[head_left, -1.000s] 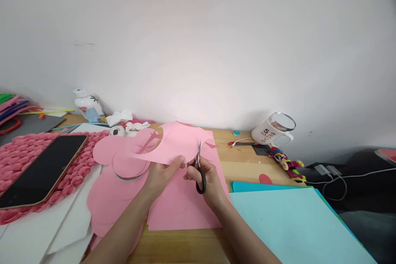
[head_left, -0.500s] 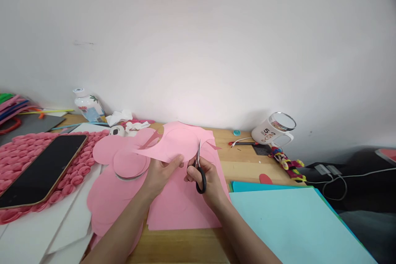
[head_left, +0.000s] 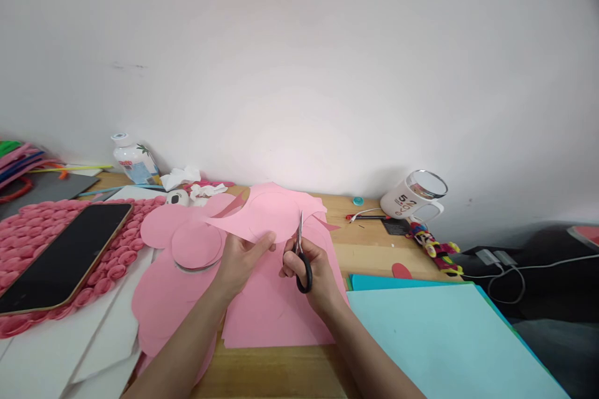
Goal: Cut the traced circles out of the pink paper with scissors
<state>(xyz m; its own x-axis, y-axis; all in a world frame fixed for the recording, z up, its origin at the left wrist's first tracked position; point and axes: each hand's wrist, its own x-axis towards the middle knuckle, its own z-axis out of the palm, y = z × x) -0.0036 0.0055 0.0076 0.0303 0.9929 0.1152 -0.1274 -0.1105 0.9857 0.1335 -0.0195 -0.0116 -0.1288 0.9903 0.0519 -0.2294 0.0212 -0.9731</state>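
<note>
Between thumb and fingers, my left hand (head_left: 244,264) pinches a piece of pink paper (head_left: 269,212) marked with a curved outline. My right hand (head_left: 312,268) is closed round the black handles of a small pair of scissors (head_left: 303,265). Their metal blades point up and away, at the right edge of the held paper. A narrow strip of the paper curls off to the right of the blades. Beneath both hands lies a stack of pink sheets (head_left: 281,318). Cut pink paper circles (head_left: 195,245) are piled left of my left hand.
Far left, a phone (head_left: 70,255) rests on rows of rolled pink paper flowers (head_left: 128,255). A white bottle (head_left: 135,161) and crumpled tissue (head_left: 180,177) stand near the wall. Light-blue sheets (head_left: 444,336) lie right of my right arm, with a white mug (head_left: 407,194) and a small doll (head_left: 435,246) behind them.
The held pink paper has turned and shifted slightly, with its cut strip now reaching a little further right. Both hands stay in nearly the same place.
</note>
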